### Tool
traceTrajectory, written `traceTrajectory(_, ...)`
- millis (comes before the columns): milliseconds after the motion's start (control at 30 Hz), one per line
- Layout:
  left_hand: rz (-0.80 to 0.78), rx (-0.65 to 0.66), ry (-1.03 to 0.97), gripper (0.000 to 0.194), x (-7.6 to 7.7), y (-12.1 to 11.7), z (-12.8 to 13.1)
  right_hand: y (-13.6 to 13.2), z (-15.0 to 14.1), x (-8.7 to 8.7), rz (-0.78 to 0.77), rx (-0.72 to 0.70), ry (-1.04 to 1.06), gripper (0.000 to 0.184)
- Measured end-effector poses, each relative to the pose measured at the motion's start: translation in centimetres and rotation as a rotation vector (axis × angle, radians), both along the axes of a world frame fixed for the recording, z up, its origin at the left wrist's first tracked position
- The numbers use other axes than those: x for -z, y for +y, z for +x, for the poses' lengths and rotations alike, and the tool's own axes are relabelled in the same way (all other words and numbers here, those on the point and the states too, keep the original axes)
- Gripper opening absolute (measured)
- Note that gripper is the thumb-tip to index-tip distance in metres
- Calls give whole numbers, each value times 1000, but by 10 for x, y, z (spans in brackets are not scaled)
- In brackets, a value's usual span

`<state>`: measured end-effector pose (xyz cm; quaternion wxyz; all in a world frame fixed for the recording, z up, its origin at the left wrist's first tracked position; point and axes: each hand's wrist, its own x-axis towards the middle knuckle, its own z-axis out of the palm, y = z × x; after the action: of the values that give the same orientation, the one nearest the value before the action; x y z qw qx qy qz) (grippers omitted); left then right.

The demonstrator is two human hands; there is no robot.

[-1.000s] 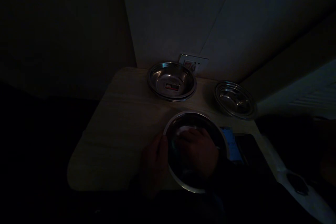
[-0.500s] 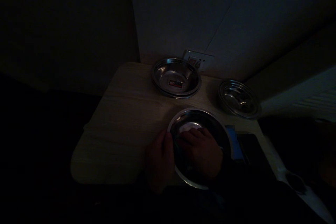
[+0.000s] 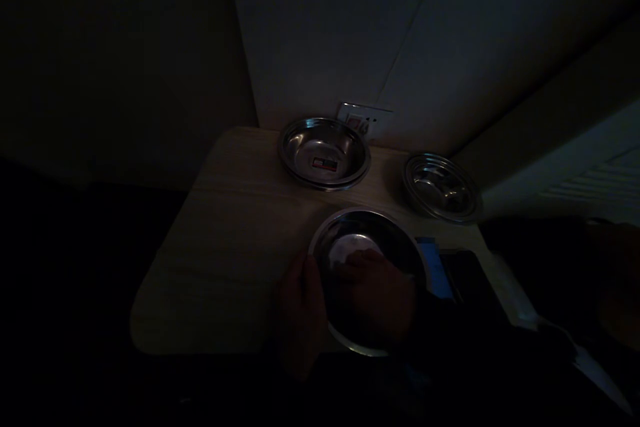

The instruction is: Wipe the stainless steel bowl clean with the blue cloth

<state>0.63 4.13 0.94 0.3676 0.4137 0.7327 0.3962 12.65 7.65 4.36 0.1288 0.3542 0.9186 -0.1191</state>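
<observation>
A round stainless steel basin point(image 3: 399, 235) stands at the near side of the table, dimly lit. My left hand point(image 3: 300, 317) grips its left rim, thumb along the top edge. Inside the basin is my right hand point(image 3: 380, 293), its fingers bent down towards the bottom. Whatever lies under those fingers is hidden by the hand and the dark. Beyond the basin sits a stack of similar steel basins point(image 3: 324, 147), the top one with a small dark and red label on its bottom.
Smaller stacked steel bowls point(image 3: 440, 187) stand at the back right of the wooden table point(image 3: 225, 233). A lit blue screen point(image 3: 434, 270) and a dark flat object point(image 3: 473, 283) lie right of the basin. A wall socket point(image 3: 365, 119) is behind. At far right, a dim hand point(image 3: 617, 307) is faintly visible.
The view has shifted, so the table's things appear slightly farther left. My right hand has moved a little nearer and rightward inside the basin. My left hand keeps its grip on the rim.
</observation>
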Motion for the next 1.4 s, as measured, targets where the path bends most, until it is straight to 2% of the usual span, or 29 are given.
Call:
traceTrajectory(100, -12, 6, 0, 35, -2, -1, 3, -6, 4, -1, -43, 61, -18, 15)
traceTrajectory(233, 1, -11, -12, 35, -2, -4, 2, 0, -2, 7, 49, 180, 62, 18)
traceTrajectory(367, -78, -114, -31, 39, -3, -13, 3, 4, 2, 2, 27, 145, 96, 15)
traceTrajectory(467, -74, -148, -89, 40, -5, -22, 2, 1, 14, -6, -6, 104, 91, 13)
traceTrajectory(600, -140, -83, -172, 37, -9, -21, -7, -2, 25, -9, -29, 117, 63, 13)
traceTrajectory(700, -75, -12, -125, 34, -8, -4, -17, -2, 25, -6, -23, 128, 73, 13)
traceTrajectory(800, 62, 155, -106, 38, -3, 16, -22, -4, 22, -2, 5, 105, 95, 13)
traceTrajectory(867, 83, 224, -121, 40, 2, 22, -21, -6, 19, 1, 32, 94, 104, 12)
traceTrajectory(1033, 41, 189, -129, 37, 8, 19, -14, -6, 0, 11, 115, 156, 134, 16)
traceTrajectory(1133, 62, 178, -108, 35, 9, 16, -14, 4, -10, 12, 184, 281, 128, 18)
traceTrajectory(1267, 92, 138, -88, 37, 14, 15, -14, 23, -10, 7, 277, 463, 65, 21)
traceTrajectory(1333, 93, 128, -83, 38, 16, 15, -12, 29, -8, 5, 280, 475, 53, 22)
traceTrajectory(1400, 101, 103, -91, 39, 17, 14, -10, 28, -7, 4, 230, 414, 50, 23)
